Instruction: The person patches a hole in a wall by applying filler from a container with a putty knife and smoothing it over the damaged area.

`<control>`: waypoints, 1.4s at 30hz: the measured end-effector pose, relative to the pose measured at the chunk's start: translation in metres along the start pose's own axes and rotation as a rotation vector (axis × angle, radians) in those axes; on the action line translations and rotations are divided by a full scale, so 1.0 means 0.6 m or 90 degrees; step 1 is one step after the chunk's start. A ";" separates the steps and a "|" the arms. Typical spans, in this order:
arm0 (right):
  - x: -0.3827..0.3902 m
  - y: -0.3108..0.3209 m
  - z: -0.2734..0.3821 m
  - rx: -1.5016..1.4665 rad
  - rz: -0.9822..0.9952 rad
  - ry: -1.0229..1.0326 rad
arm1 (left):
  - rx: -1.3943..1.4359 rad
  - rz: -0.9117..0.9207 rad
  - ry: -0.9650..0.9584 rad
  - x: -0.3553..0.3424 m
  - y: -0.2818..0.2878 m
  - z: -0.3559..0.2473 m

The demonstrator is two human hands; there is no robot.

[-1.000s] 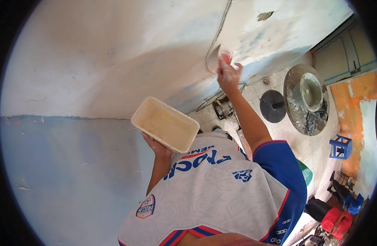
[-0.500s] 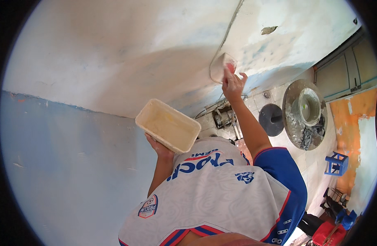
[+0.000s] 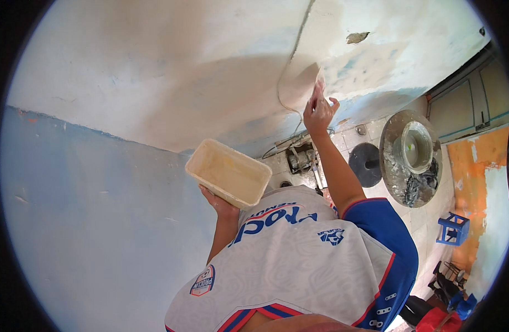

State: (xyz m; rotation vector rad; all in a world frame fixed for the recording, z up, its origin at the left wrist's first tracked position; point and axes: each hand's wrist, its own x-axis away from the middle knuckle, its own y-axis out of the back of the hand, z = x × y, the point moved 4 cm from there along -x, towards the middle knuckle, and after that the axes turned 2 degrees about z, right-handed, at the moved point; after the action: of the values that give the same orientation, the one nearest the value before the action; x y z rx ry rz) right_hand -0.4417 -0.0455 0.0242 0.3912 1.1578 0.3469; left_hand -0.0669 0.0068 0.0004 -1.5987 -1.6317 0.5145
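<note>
My left hand (image 3: 221, 206) grips a cream rectangular tub (image 3: 217, 188) from beneath its near side. Pale residue coats the inside of the tub, which is tilted in front of my shirt. Farther forward and to the right, my right hand (image 3: 319, 116) is closed around a flat putty scraper (image 3: 320, 78), its blade seen nearly edge-on. The blade is at the patchy white and beige wall (image 3: 182, 88); whether it touches the surface I cannot tell. Fingers and scraper are smeared with pale paste.
A cable (image 3: 279, 91) runs down the wall, near a chipped hole (image 3: 358, 37). On the right, a round table (image 3: 392, 130) carries a basin (image 3: 405, 149) and black plastic (image 3: 414, 189). Around it are a dark round stool (image 3: 364, 157), a machine (image 3: 300, 159) and a blue stool (image 3: 454, 228).
The scraper has turned from showing its broad face to nearly edge-on, and my right hand has shifted slightly. My left hand still holds the tub, almost unmoved. The view has shifted a little.
</note>
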 end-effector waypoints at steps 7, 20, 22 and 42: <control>0.089 -0.051 0.084 -0.100 0.191 0.169 | -0.005 0.011 -0.028 0.010 -0.013 -0.010; -0.007 -0.016 -0.031 0.006 -0.053 -0.237 | -0.019 0.059 0.021 -0.007 -0.001 -0.028; 0.016 -0.025 0.034 -0.022 0.014 -0.178 | -0.014 0.062 0.017 -0.018 0.006 -0.036; 0.046 0.020 -0.049 -0.151 -0.063 -0.563 | 0.050 0.138 0.153 -0.086 -0.003 -0.037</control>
State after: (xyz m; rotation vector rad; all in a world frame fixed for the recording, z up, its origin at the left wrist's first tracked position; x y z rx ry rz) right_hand -0.4597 -0.0186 -0.0028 0.2318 0.2638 0.1818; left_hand -0.0561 -0.0486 0.0030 -1.7163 -1.2551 0.4695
